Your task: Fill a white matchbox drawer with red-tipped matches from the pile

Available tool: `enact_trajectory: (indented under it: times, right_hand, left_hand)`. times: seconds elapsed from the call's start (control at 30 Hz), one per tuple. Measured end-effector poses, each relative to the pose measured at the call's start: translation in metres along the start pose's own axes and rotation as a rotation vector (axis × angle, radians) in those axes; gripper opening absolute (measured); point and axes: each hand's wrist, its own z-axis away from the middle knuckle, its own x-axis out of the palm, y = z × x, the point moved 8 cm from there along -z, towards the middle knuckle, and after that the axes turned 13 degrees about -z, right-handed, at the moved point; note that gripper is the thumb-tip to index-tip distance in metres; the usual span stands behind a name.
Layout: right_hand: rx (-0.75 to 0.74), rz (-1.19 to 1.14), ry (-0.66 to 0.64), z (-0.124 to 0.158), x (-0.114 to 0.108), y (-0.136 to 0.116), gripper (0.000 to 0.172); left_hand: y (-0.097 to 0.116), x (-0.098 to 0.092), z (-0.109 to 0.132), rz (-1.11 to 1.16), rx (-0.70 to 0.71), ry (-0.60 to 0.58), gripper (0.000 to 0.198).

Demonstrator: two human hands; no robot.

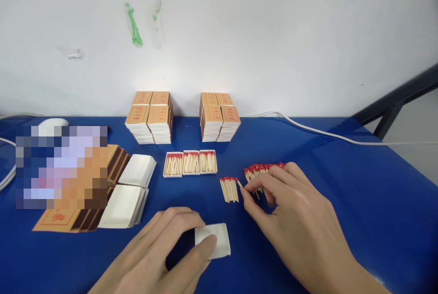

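the left hand [160,250] rests low on the blue surface [359,202], its grip closed on a small white empty tray [214,239] between thumb and fingers; the right hand [294,216] reaches over a loose match pile [262,170], its fingertips [251,189] pinched together on what looks like a single match beside a small match bundle [230,189] lying just left of the pile; three filled trays [190,162] sit in a row behind, near two stacks of finished boxes [185,116]; flat white sleeves [132,189] and printed covers [68,218] lie to the left, partly blurred over. the risks, as i judge them: the palm hangs close above the pile, so a careless drag could scatter matches and mix them into the counted bundle; a thin pinch on one stick may slip and drop it; the light tray could crumple or skid if the left grip presses hard; the bundle lies loose, so a nudge would fan it out.
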Motion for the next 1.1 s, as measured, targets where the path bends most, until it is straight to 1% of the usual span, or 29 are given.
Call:
enact_trajectory:
  times: [0.13,0.3,0.43,0.57,0.7,0.9,1.0,1.1]
  right_hand:
    - [0.004,0.009,0.002,-0.0008,-0.0002,0.0008,0.018]
    - [-0.019,0.06,0.019,-0.002,0.0001,0.0004,0.019]
    - [-0.024,0.078,0.011,-0.0015,0.0012,0.0011,0.018]
    - [-0.023,0.059,-0.01,-0.0011,0.0021,0.0025,0.017]
    - [-0.013,0.01,-0.04,-0.0014,0.004,0.0027,0.019]
    - [-0.04,-0.048,-0.076,-0.0024,0.0083,-0.0037,0.018]
    - [-0.041,-0.061,-0.085,-0.0028,0.0091,-0.0039,0.018]
    - [-0.046,-0.048,-0.083,-0.0029,0.009,-0.0033,0.016]
  left_hand:
    - [0.0014,0.0012,0.0022,-0.023,0.034,-0.003,0.046]
    - [0.0019,-0.0007,0.0018,-0.068,0.048,0.027,0.046]
    - [0.0039,-0.0017,-0.0005,-0.079,0.054,0.009,0.046]
    - [0.0035,-0.0016,-0.0018,-0.066,0.022,0.006,0.047]
    - [0.005,-0.0011,-0.0014,-0.076,0.041,0.02,0.048]
    - [-0.0004,0.0021,0.0014,-0.018,0.007,-0.013,0.047]
    - [-0.0013,0.0031,0.0022,-0.011,0.016,-0.014,0.046]
    - [0.0017,0.0011,0.0003,-0.044,0.051,0.012,0.046]
